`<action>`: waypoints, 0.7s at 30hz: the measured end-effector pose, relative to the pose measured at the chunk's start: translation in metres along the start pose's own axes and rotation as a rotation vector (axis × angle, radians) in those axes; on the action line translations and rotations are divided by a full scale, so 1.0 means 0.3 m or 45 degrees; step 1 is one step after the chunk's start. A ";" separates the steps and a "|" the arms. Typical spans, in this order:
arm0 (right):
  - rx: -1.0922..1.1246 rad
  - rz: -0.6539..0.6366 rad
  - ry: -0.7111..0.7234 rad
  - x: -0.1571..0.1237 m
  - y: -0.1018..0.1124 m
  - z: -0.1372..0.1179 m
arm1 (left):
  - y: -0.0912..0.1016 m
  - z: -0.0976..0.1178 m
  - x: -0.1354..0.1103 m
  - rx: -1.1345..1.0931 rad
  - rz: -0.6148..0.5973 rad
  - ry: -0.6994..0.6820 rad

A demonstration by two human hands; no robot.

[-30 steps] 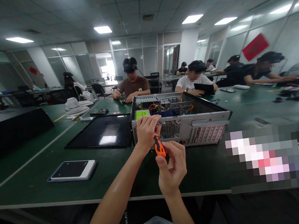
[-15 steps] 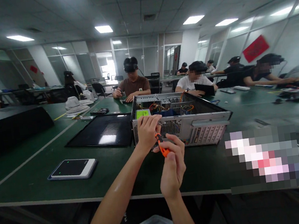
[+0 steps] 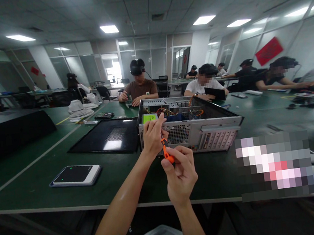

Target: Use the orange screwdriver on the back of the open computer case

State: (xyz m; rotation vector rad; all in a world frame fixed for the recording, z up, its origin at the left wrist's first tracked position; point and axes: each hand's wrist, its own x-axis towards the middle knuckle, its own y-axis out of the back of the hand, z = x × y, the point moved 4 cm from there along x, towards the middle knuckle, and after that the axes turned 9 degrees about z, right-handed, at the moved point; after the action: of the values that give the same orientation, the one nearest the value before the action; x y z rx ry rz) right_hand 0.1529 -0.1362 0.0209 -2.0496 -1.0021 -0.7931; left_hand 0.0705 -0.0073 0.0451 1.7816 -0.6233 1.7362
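An open computer case (image 3: 193,128) lies on the green table in front of me, with coloured wires and a part with a bright green label (image 3: 149,117) inside. My right hand (image 3: 180,172) pinches the orange and black handle of a screwdriver (image 3: 167,152), which points toward the case's near metal panel. At the left end of that panel, my left hand (image 3: 153,135) has its fingers bent about the front of the screwdriver, one finger sticking up. Those fingers hide the screwdriver's tip and whatever it touches.
A black side panel (image 3: 104,138) lies left of the case. Nearer me sits a white and black device (image 3: 74,175). White fans (image 3: 79,110) and a hard drive (image 3: 104,116) stand farther back. Several people work around the tables. A pixelated patch covers part of the right side.
My right hand's fingers have shifted their grip on the screwdriver handle, now more curled in. The handle has moved slightly left and up. The left hand's fingers have lifted a little.
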 end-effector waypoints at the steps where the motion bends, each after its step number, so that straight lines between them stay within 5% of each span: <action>1: 0.028 -0.011 -0.021 -0.004 -0.002 0.001 | 0.001 0.000 0.000 -0.005 -0.004 0.000; 6: 0.257 -0.036 -0.146 -0.006 -0.012 -0.010 | 0.008 -0.001 0.001 -0.025 -0.033 0.002; 12: 0.123 -0.186 -0.095 0.001 -0.014 -0.027 | 0.006 0.003 0.005 0.014 0.013 -0.064; 16: 0.354 -0.243 -0.196 -0.019 -0.034 -0.017 | 0.010 0.009 0.007 0.049 -0.034 -0.082; 21: 0.097 -0.206 -0.086 -0.016 -0.026 -0.022 | 0.014 0.005 0.005 0.029 -0.108 -0.047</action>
State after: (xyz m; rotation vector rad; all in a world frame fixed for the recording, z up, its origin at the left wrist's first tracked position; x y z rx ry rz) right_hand 0.1424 -0.1399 0.0233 -1.9602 -1.2294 -0.7599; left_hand 0.0687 -0.0114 0.0470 1.8327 -0.5376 1.6628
